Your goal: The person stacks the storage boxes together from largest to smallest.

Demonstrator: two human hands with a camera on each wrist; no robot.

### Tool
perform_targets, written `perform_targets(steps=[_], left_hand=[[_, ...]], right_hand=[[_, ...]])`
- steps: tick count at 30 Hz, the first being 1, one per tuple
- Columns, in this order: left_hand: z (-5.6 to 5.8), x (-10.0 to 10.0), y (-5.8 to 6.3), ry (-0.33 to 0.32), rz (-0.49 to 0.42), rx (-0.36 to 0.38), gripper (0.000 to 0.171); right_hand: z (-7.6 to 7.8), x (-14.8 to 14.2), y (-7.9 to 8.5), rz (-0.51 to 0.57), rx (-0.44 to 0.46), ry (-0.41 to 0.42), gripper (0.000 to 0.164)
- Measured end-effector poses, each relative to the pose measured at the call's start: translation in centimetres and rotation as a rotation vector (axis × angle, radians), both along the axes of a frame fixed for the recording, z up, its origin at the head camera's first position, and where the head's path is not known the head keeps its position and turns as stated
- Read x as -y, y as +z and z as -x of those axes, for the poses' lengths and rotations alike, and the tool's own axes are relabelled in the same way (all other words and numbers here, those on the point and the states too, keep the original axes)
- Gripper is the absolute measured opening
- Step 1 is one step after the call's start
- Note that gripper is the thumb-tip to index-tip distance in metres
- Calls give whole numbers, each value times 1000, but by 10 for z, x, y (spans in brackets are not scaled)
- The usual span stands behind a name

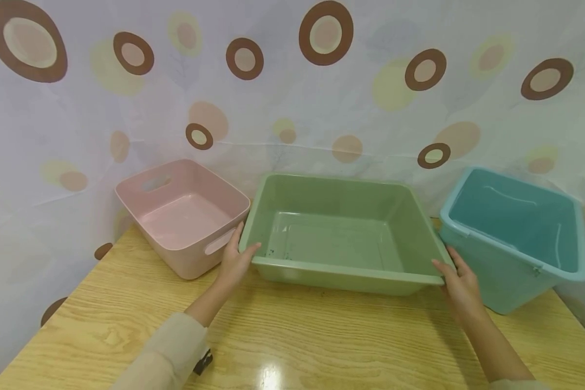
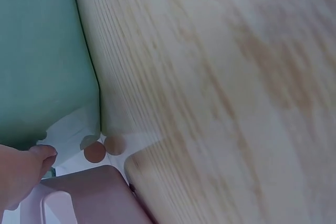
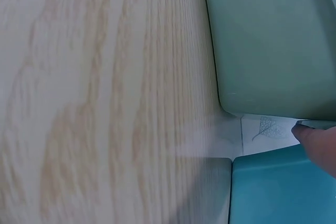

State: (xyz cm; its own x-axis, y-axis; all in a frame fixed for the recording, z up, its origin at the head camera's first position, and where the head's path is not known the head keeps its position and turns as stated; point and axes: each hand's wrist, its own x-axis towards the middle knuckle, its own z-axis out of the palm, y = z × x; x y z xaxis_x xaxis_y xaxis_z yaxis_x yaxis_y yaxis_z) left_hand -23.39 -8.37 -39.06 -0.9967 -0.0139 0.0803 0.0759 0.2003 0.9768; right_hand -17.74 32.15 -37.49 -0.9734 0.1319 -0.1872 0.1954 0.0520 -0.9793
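1. We take the green tub (image 1: 341, 244) as clock centre; it sits upright, mouth up, on the table (image 1: 322, 336).
2. We see the left hand (image 1: 235, 261) at 8 o'clock, its fingers grasping the tub's near corner, thumb over the rim.
3. We see the right hand (image 1: 460, 281) at 4 o'clock, its fingers grasping the opposite near corner.
4. We note the pink bin (image 1: 185, 216) at 9 o'clock and the blue bin (image 1: 514, 227) at 3 o'clock, each just beside the tub.
5. We judge the step in hand to be positioning the tub two-handed.
6. We judge that the next move calls for equal force, a level rim and fingers clear of both bins.
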Motion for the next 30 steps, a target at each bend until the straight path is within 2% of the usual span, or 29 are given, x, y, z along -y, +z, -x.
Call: perform_targets(steps=[7, 13, 18, 23, 30], left_hand=[[6, 2, -1, -39, -50, -2, 78], [7, 0, 1, -64, -112, 12, 83], [6, 1, 1, -82, -102, 11, 82], [7, 3, 0, -95, -102, 2, 82], [6, 4, 0, -101, -92, -3, 82]], right_hand=[[3, -3, -1, -12, -44, 3, 73], [5, -5, -3, 42, -76, -1, 74], [5, -4, -3, 75, -78, -3, 76], [5, -3, -3, 49, -52, -16, 76], [4, -3, -3, 81, -59, 5, 76]])
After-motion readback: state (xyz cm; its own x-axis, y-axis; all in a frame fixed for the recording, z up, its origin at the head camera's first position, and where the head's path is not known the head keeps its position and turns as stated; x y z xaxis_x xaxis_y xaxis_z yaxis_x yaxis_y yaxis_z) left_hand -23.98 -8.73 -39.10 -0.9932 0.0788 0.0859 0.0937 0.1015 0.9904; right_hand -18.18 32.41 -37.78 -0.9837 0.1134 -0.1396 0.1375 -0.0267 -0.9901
